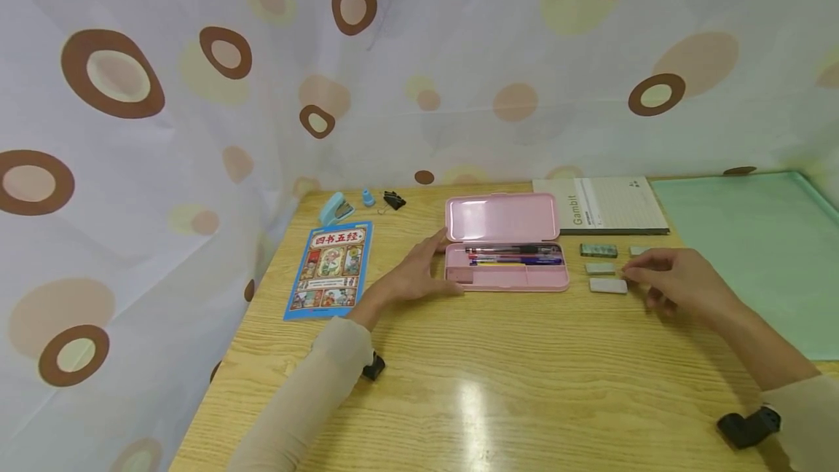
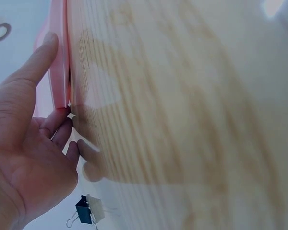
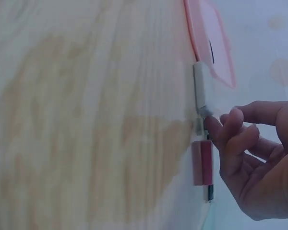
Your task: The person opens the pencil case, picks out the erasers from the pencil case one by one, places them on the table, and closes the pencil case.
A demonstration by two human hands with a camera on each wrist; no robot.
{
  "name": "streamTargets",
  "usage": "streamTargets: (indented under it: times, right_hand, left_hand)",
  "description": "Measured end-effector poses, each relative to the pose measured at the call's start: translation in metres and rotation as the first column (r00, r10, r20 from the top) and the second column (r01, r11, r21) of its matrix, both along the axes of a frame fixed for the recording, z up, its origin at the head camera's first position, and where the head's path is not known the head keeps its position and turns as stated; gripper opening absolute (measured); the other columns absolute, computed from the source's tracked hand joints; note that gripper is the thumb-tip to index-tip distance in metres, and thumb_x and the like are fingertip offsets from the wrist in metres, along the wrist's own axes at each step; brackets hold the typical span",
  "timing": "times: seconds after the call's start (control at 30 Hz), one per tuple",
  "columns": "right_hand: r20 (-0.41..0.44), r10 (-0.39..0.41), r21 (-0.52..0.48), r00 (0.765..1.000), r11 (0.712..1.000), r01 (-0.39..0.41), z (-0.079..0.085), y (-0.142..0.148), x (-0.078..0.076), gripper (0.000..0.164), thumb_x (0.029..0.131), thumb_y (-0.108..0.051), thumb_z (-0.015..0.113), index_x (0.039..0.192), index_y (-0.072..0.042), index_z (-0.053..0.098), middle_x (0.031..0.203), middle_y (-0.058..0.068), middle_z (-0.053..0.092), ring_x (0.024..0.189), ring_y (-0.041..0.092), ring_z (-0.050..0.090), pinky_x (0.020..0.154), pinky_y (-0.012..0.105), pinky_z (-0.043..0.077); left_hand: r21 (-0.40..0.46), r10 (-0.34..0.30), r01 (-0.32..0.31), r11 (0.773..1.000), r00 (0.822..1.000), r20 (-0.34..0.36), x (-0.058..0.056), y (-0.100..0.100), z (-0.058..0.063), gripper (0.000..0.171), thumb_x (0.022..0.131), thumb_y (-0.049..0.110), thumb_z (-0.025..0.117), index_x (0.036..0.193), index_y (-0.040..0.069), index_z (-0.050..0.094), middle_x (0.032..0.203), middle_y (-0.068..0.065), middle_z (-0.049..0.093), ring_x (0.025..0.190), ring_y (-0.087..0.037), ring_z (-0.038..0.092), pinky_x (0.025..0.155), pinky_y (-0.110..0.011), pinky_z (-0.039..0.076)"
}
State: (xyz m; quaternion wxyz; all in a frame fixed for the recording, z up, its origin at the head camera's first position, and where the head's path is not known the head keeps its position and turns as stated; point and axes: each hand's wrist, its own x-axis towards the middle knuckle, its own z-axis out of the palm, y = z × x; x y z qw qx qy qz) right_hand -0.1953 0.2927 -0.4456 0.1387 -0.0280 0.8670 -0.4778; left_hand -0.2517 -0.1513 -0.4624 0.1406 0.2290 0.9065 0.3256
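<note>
An open pink pencil case lies on the table with its lid back and several pens inside. My left hand holds its left end, thumb along the front and fingers at the side and back. In the left wrist view the thumb lies on the pink wall. To the right of the case are a white eraser, a smaller pale eraser and a green patterned block. My right hand hovers beside them, fingers bent, nothing visible between them. A red block shows near it in the right wrist view.
A notebook lies behind the erasers, and a green tray stands at the right. To the left are a blue picture book, a light-blue stapler, a small blue object and a black binder clip.
</note>
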Motion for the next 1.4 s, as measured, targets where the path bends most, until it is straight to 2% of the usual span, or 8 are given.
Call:
streamTargets:
  times: [0.13,0.23,0.4,0.57,0.73,0.97,1.13,1.4]
  right_hand:
    - [-0.043,0.008,0.009,0.999,1.000,-0.008,0.010,-0.011,-0.004,0.047,0.105,-0.037,0.063,0.127,0.005,0.064,0.095,0.005,0.074,0.064,0.019,0.062,0.051,0.034,0.050]
    - [-0.075,0.042,-0.092,0.996,0.995,-0.049,0.014,-0.027,-0.009,0.045,0.105,-0.034,0.063,0.127,0.005,0.063,0.098,0.005,0.075,0.064,0.019,0.061,0.050,0.034,0.050]
    - [-0.055,0.130,-0.250,0.990,0.958,-0.139,0.015,-0.063,-0.018,0.042,0.105,-0.027,0.065,0.130,0.006,0.062,0.107,0.007,0.076,0.065,0.021,0.062,0.052,0.035,0.053]
    - [-0.029,0.231,-0.222,0.973,0.947,-0.231,0.013,-0.106,-0.025,0.039,0.103,-0.026,0.068,0.130,0.002,0.066,0.107,0.014,0.076,0.067,0.019,0.064,0.057,0.032,0.056]
    - [-0.028,0.318,-0.226,0.948,0.921,-0.316,0.008,-0.141,-0.028,0.037,0.103,-0.020,0.067,0.131,0.003,0.066,0.111,0.020,0.075,0.060,0.024,0.068,0.053,0.036,0.058]
    - [0.056,0.321,-0.271,0.946,0.916,-0.295,0.000,-0.170,-0.029,0.038,0.105,-0.019,0.063,0.136,0.002,0.065,0.066,0.022,0.067,0.045,0.021,0.061,0.047,0.043,0.058]
    - [0.052,0.308,-0.303,0.950,0.911,-0.279,-0.003,-0.184,-0.027,0.037,0.106,-0.018,0.060,0.136,0.004,0.064,0.059,0.017,0.067,0.044,0.021,0.062,0.047,0.042,0.058]
    - [0.073,0.194,-0.368,0.978,0.917,-0.154,-0.007,-0.195,-0.024,0.034,0.106,-0.014,0.059,0.132,0.005,0.066,0.061,0.012,0.068,0.047,0.017,0.062,0.049,0.037,0.057]
  left_hand:
    - [-0.005,0.010,-0.010,1.000,1.000,0.009,-0.001,0.000,0.000,0.118,0.087,0.048,0.083,0.169,0.018,0.004,0.161,0.001,0.042,0.159,-0.024,0.018,0.129,-0.048,0.014]
    - [-0.005,0.014,-0.014,1.000,1.000,0.015,-0.002,0.000,0.000,0.119,0.086,0.048,0.084,0.169,0.018,0.004,0.162,0.001,0.042,0.159,-0.023,0.017,0.129,-0.048,0.014]
    - [0.008,0.007,-0.007,1.000,1.000,0.007,0.000,-0.001,-0.001,0.117,0.087,0.046,0.084,0.169,0.016,0.006,0.160,0.000,0.043,0.158,-0.024,0.019,0.129,-0.048,0.014]
    - [0.010,-0.002,0.002,1.000,1.000,0.011,-0.001,0.001,-0.003,0.118,0.086,0.047,0.083,0.169,0.017,0.005,0.161,0.000,0.042,0.158,-0.024,0.018,0.129,-0.048,0.014]
    - [0.014,-0.001,0.001,1.000,1.000,0.017,-0.002,0.004,-0.002,0.119,0.086,0.048,0.084,0.169,0.016,0.005,0.161,-0.001,0.042,0.158,-0.024,0.019,0.129,-0.047,0.014]
    - [0.009,0.006,-0.006,1.000,1.000,0.019,0.000,0.004,0.001,0.118,0.086,0.048,0.084,0.169,0.017,0.006,0.161,0.000,0.042,0.158,-0.023,0.019,0.129,-0.046,0.014]
    - [0.002,0.012,-0.012,1.000,1.000,0.018,0.000,0.003,0.002,0.118,0.086,0.048,0.084,0.169,0.017,0.006,0.161,0.000,0.042,0.158,-0.024,0.020,0.128,-0.047,0.015]
    - [-0.010,0.025,-0.024,1.000,0.999,0.020,-0.001,0.000,0.001,0.119,0.085,0.049,0.084,0.169,0.017,0.006,0.161,0.001,0.042,0.158,-0.023,0.020,0.129,-0.046,0.015]
